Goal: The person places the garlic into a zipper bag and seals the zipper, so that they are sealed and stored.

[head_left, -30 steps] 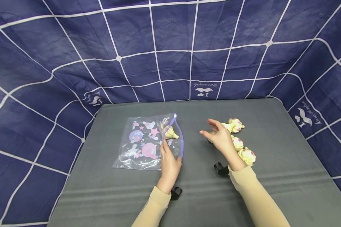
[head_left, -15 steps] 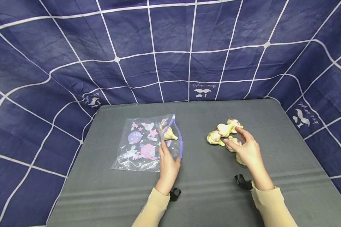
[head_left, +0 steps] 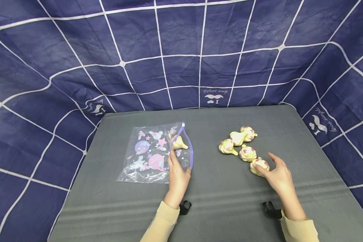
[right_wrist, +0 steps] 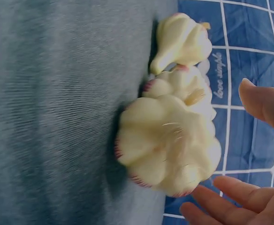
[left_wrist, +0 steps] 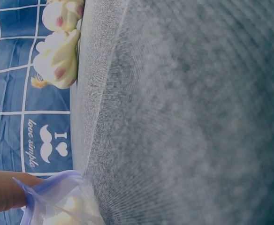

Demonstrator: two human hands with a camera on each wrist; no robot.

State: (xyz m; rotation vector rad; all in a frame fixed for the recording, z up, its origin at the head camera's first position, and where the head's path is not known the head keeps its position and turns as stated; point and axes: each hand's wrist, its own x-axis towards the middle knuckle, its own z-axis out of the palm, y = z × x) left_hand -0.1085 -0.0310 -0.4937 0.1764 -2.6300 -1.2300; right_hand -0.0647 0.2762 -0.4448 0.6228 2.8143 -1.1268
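Observation:
My left hand (head_left: 178, 178) holds the mouth of a clear zip bag (head_left: 130, 171) printed with pink and purple cartoons. One garlic bulb (head_left: 179, 143) lies just inside the parted purple zip. In the left wrist view a finger (left_wrist: 8, 190) presses against the purple zip strip (left_wrist: 57, 179). On the right, my right hand (head_left: 279, 174) is spread around the nearest garlic bulb (head_left: 259, 165), thumb on one side and fingers on the other. From the right wrist, that bulb (right_wrist: 165, 145) shows root end first, with the thumb (right_wrist: 263, 101) apart from it and fingertips close to its lower edge.
Several more garlic bulbs (head_left: 247, 153) lie in a loose cluster beyond the right hand, some touching. A grey cloth (head_left: 211, 201) covers the table. Blue checked fabric (head_left: 181, 70) stands as walls at the back and sides.
My right hand has moved right and toward me, passing over the garlic cluster to the nearest bulb. The left hand and bag stay in place.

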